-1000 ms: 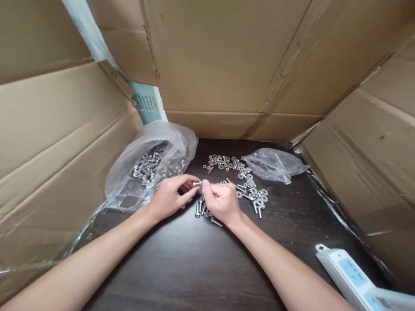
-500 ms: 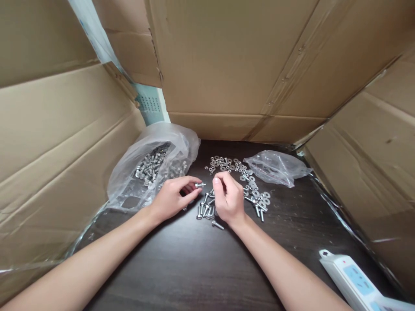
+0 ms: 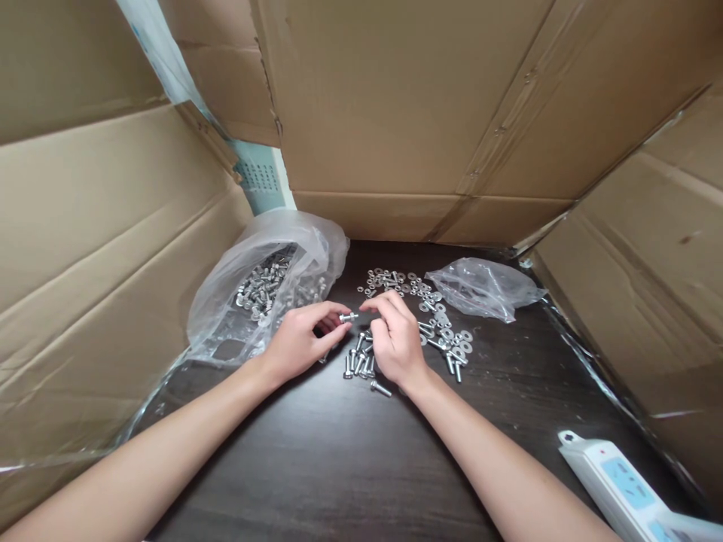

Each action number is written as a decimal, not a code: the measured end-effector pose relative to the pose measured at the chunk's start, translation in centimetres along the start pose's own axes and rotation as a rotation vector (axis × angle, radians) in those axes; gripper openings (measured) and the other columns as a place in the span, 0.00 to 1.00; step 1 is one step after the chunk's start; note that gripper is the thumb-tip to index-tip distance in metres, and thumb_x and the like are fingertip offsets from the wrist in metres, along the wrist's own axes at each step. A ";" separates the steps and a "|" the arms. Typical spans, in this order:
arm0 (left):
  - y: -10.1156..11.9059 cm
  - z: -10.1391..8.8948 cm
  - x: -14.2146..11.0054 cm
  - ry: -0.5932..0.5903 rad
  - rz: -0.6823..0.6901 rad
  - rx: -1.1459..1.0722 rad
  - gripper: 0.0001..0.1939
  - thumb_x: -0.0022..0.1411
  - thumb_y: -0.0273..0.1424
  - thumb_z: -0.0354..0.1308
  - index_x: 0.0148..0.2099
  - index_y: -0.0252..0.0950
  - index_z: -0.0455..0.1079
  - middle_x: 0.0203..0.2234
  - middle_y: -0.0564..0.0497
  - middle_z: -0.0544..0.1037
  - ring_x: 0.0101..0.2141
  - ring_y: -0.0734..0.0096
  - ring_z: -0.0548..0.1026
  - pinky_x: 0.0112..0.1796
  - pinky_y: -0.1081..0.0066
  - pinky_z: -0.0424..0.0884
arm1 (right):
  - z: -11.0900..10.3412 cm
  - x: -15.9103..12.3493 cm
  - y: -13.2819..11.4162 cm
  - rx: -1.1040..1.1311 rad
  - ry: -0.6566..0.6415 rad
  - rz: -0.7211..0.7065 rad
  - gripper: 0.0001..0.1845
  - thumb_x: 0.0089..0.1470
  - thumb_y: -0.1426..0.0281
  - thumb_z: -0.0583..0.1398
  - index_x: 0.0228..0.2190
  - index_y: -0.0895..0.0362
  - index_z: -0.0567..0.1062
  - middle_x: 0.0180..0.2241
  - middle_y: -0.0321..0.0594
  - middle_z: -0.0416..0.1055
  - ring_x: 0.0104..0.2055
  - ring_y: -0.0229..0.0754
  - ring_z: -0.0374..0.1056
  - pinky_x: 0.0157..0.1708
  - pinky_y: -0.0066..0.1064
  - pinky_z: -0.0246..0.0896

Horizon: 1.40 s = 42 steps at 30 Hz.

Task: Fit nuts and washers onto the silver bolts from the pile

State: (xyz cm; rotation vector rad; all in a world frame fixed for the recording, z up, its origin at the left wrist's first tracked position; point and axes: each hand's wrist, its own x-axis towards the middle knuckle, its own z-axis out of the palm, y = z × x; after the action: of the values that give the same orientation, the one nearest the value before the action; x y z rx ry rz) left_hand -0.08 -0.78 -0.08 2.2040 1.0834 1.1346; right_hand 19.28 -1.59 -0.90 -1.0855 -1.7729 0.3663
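Note:
My left hand (image 3: pixel 299 339) pinches a small silver bolt (image 3: pixel 349 318) by its head, the shank pointing right. My right hand (image 3: pixel 395 339) has its fingertips pressed together at the bolt's free end; what they hold is too small to make out. Below the hands lies a small cluster of loose bolts (image 3: pixel 361 367) on the dark wooden table (image 3: pixel 339 459). Washers and nuts (image 3: pixel 429 312) are scattered just right of my right hand.
A clear plastic bag full of bolts (image 3: pixel 265 290) lies at the left. A smaller crumpled clear bag (image 3: pixel 489 290) lies at the right. Cardboard walls (image 3: pixel 407 113) enclose the table on three sides. A white power strip (image 3: pixel 615 482) sits at the lower right.
My right hand drew back from the bolt half a second ago, then returned to its tip. My left hand kept holding the bolt in about the same place.

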 end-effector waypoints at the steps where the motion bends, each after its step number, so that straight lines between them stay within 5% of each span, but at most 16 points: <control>1: 0.0 0.0 0.0 -0.006 0.000 -0.003 0.07 0.66 0.28 0.64 0.46 0.34 0.77 0.30 0.53 0.83 0.29 0.74 0.81 0.34 0.77 0.78 | 0.0 0.0 0.0 0.014 -0.015 -0.011 0.15 0.56 0.78 0.51 0.36 0.55 0.75 0.37 0.42 0.71 0.41 0.45 0.69 0.42 0.38 0.65; 7: 0.1 0.0 0.0 -0.008 -0.001 -0.004 0.07 0.66 0.29 0.63 0.47 0.35 0.77 0.29 0.53 0.82 0.28 0.75 0.79 0.32 0.78 0.78 | 0.1 -0.1 0.1 0.042 -0.110 -0.024 0.14 0.58 0.77 0.51 0.36 0.56 0.75 0.37 0.42 0.70 0.41 0.45 0.69 0.42 0.38 0.64; 23: 0.1 -0.1 0.0 -0.052 -0.024 -0.013 0.08 0.67 0.31 0.63 0.46 0.35 0.77 0.29 0.53 0.83 0.28 0.74 0.79 0.32 0.76 0.78 | 0.2 0.1 0.0 0.060 -0.107 -0.013 0.10 0.57 0.77 0.52 0.28 0.54 0.70 0.35 0.41 0.67 0.39 0.44 0.67 0.41 0.38 0.64; 42: 0.2 -0.2 0.0 -0.040 0.039 0.023 0.07 0.67 0.30 0.63 0.46 0.36 0.77 0.32 0.51 0.82 0.28 0.74 0.78 0.32 0.75 0.76 | 0.1 0.1 -0.6 0.044 -0.170 0.027 0.04 0.60 0.70 0.57 0.32 0.55 0.72 0.37 0.40 0.68 0.39 0.43 0.68 0.41 0.38 0.65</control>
State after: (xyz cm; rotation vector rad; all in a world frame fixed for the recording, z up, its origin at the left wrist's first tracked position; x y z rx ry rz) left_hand -0.10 -0.89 0.14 2.2653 1.0457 1.0944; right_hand 18.89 -1.83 -0.44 -1.0739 -1.8912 0.5249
